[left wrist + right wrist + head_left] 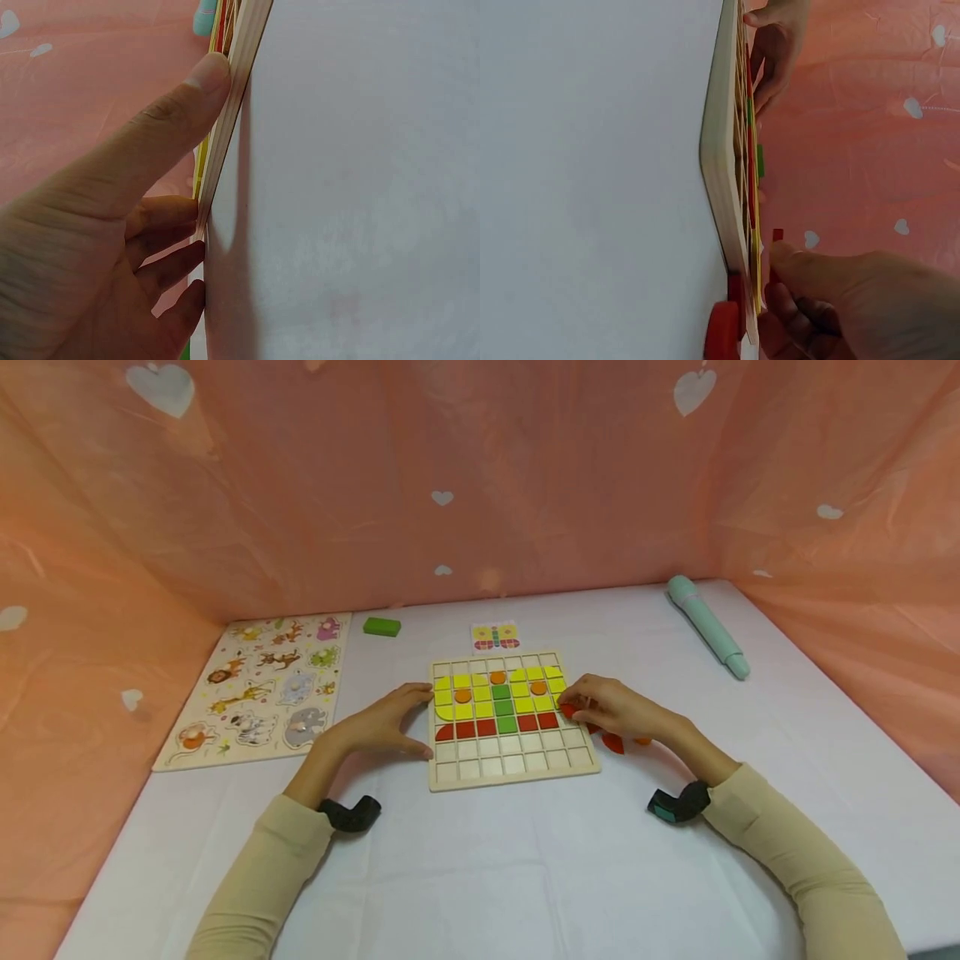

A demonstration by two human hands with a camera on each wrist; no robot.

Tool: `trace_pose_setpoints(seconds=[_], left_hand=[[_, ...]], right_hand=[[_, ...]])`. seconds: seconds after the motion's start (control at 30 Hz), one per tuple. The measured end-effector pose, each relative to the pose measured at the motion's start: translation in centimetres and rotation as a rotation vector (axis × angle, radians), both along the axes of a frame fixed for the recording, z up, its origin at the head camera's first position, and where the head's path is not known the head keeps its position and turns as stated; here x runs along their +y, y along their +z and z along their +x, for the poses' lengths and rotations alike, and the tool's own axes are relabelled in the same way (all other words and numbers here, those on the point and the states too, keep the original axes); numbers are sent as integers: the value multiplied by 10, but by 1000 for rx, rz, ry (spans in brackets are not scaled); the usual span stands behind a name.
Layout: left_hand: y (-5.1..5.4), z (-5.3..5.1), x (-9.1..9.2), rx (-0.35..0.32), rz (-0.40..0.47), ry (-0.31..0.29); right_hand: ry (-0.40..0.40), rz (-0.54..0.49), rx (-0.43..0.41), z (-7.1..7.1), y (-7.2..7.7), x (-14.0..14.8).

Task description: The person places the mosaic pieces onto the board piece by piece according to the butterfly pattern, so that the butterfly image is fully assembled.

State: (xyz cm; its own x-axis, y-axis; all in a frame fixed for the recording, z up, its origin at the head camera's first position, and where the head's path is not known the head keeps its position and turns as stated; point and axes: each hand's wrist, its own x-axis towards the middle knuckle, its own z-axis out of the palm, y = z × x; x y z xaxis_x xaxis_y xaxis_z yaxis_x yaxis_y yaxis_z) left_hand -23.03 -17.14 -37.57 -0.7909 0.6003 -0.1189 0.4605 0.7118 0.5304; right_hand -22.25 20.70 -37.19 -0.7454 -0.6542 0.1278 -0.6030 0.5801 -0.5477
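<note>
A wooden grid board [480, 771] lies on the table, with yellow, green, orange and red flat pieces set in its squares. My right hand [611, 703] pinches a red piece [778, 235] between thumb and fingers, just over the board's right edge. One end of the unfinished red row [537, 722] lies below it. My left hand [382, 720] rests against the board's left edge; in the left wrist view its thumb and fingertips touch the wooden side [234, 112]. Loose red pieces [613, 743] and a partly hidden orange one [642, 741] lie under the right wrist.
Behind the board lies a small butterfly picture card [495, 636]. A green block [382, 627] is at the back left, beside an animal puzzle board [255, 693]. At the back right lies a mint-green microphone-shaped cylinder [707, 627]. A pink heart-patterned cloth [480, 543] hangs behind.
</note>
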Motion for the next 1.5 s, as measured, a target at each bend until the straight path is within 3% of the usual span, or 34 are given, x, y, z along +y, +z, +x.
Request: trace_pose_setpoints(seconds=[0.3,0.6,1.17,1.3,1.5], left_hand=[[0,0,-1,1,3,-11],[-1,-1,0,1,3,-5],[1,0,0,-4,3,-5],[1,0,-1,-1,0,-1],[0,1,0,1,2,-1]], right_hand=[[51,-29,15,1,-7,-2],[-42,-1,18,2,-4,-4],[-19,-13,-2,1,-5,-3],[-13,-27,1,1,1,-1],[-88,-107,134,7,19,25]])
